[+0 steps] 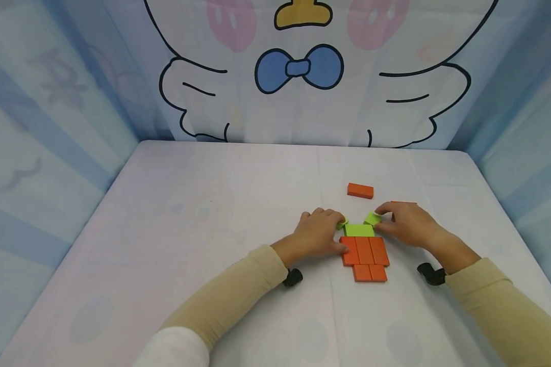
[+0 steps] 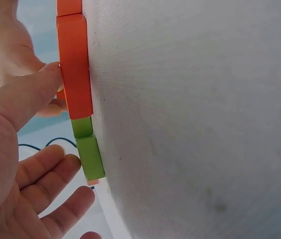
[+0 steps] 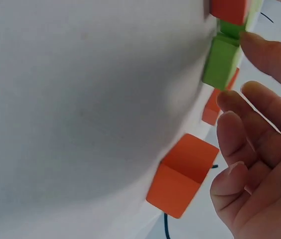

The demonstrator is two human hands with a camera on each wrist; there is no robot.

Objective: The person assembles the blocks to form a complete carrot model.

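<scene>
Three orange blocks (image 1: 364, 251) lie side by side in a row, with two shorter-looking orange blocks (image 1: 369, 273) against their near edge. A green block (image 1: 359, 230) lies along their far edge, with a tilted smaller-looking green block at each end. My left hand (image 1: 319, 232) rests its thumb on the leftmost orange block (image 2: 74, 67), its loosely spread fingers beside the left green block (image 2: 90, 158). My right hand (image 1: 408, 224) pinches the right green block (image 3: 221, 62) between thumb and fingertips.
A loose orange block (image 1: 360, 191) lies beyond the green ones. Another orange block (image 3: 180, 177) is beside the right hand, mostly hidden behind it in the head view. The pale table (image 1: 188, 214) meets a printed cloth backdrop (image 1: 298, 112) at its far edge.
</scene>
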